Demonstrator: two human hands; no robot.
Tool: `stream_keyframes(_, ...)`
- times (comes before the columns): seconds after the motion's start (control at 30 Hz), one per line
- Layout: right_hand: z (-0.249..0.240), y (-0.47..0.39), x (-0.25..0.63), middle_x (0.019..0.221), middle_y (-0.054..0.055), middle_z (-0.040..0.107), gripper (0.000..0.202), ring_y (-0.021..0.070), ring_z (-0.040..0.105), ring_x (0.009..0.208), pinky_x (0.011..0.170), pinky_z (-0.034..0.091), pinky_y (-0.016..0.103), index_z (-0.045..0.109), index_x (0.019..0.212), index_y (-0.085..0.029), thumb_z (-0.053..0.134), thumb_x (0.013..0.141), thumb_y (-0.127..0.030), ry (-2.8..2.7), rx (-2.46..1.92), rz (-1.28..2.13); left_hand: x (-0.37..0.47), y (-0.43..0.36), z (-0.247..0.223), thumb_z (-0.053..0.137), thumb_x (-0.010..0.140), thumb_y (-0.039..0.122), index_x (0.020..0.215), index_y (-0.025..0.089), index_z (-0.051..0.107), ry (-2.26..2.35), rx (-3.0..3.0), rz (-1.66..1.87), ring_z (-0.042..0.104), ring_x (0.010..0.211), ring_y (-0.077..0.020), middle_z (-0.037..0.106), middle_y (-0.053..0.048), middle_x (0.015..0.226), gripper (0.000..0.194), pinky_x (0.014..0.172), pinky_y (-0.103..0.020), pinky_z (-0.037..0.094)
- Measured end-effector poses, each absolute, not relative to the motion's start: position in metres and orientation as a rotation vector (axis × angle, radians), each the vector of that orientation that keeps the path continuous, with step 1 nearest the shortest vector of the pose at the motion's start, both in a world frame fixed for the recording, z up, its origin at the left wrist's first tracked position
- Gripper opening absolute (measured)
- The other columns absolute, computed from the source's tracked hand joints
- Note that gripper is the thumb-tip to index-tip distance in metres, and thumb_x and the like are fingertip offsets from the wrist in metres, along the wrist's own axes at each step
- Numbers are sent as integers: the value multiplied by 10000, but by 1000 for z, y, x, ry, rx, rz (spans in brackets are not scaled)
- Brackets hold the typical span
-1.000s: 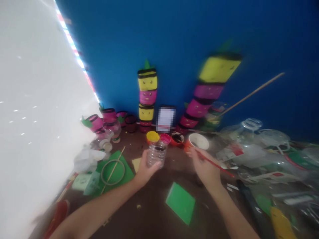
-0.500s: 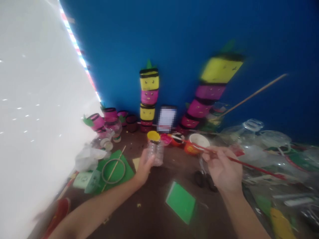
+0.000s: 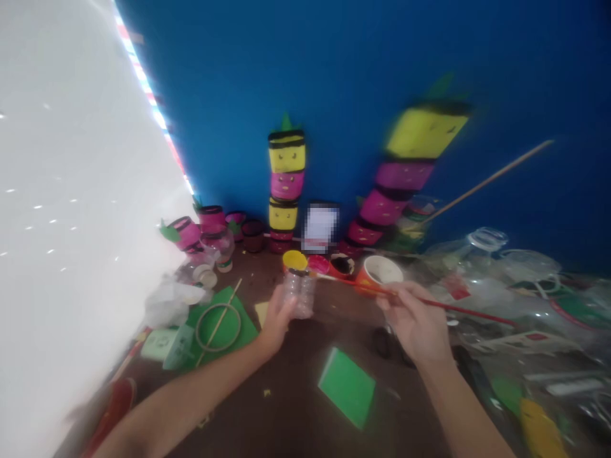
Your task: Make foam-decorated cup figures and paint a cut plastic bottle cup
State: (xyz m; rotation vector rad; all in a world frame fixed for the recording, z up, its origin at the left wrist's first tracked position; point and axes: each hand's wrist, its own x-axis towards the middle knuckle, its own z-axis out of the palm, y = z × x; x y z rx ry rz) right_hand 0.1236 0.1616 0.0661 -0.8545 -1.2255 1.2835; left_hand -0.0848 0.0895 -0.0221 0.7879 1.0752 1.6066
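Note:
My left hand (image 3: 278, 316) is closed round a clear plastic cup-like bottle piece (image 3: 300, 299), whose upper rim has a dark patch. My right hand (image 3: 417, 321) grips a long red-handled paintbrush (image 3: 363, 284); its tip lies at the rim of the clear piece, and I cannot tell whether they touch. Just behind them stand a yellow paint cup (image 3: 294, 259), a pink paint cup (image 3: 318, 263) and a cup with black paint (image 3: 342, 264). A larger orange cup with a white inside (image 3: 382, 270) is close to my right hand.
Stacked yellow and pink painted pots (image 3: 287, 184) stand against the blue wall, with a leaning stack (image 3: 398, 172) to the right. Green sheets (image 3: 347, 387), a ring (image 3: 218, 327) and dark-handled scissors (image 3: 382, 342) lie on the brown table. Clear bottles (image 3: 484, 254) crowd the right side.
My right hand has moved left, bringing the brush tip from the black paint cup to the rim of the clear bottle piece. My left hand has stayed almost still.

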Motion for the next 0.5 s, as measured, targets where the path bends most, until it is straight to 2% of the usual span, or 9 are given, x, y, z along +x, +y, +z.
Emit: stream_keyframes(0.5, 62, 163, 124, 630, 11, 599, 105, 155, 540, 534, 473, 443, 299, 612, 709, -235, 573, 762, -318, -1260, -859, 1243, -84, 89, -18, 586, 758, 501, 1114, 200, 500, 1015, 730, 1634, 574, 831, -181, 576, -46, 949, 474, 735, -338, 508)
